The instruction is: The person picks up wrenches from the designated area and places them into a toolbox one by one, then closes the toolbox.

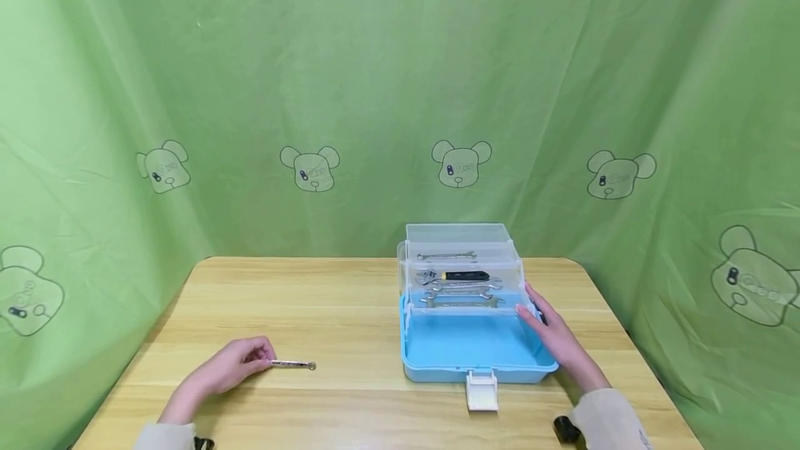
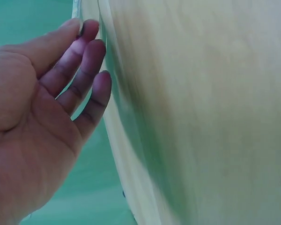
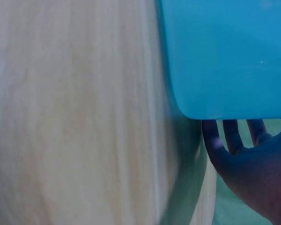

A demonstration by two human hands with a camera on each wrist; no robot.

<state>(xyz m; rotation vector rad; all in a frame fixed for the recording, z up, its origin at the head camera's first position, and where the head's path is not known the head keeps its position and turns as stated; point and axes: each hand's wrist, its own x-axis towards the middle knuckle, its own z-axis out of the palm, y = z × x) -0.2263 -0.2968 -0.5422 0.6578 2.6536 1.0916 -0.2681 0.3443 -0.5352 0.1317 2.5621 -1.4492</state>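
Note:
A slim silver wrench [image 1: 294,364] extends from my left hand [image 1: 228,367], pinched at one end by the thumb and fingertips, low over the table's left side. In the left wrist view the other fingers of that hand [image 2: 51,98] are loosely bent. At the right stands a toolbox [image 1: 481,373] with a light blue base and raised clear trays. My right hand [image 1: 556,335] holds its right side, thumb over the rim and fingers along the outer wall. An adjustable wrench [image 1: 462,276] with a black handle and several open-end wrenches [image 1: 465,304] lie in the trays.
A white latch [image 1: 482,393] hangs open at the front of the box. The box's lower compartment [image 1: 475,339] shows bare blue plastic. Wood-grain table [image 1: 350,311] extends between the hands, with a green printed curtain [image 1: 375,89] behind and on both sides.

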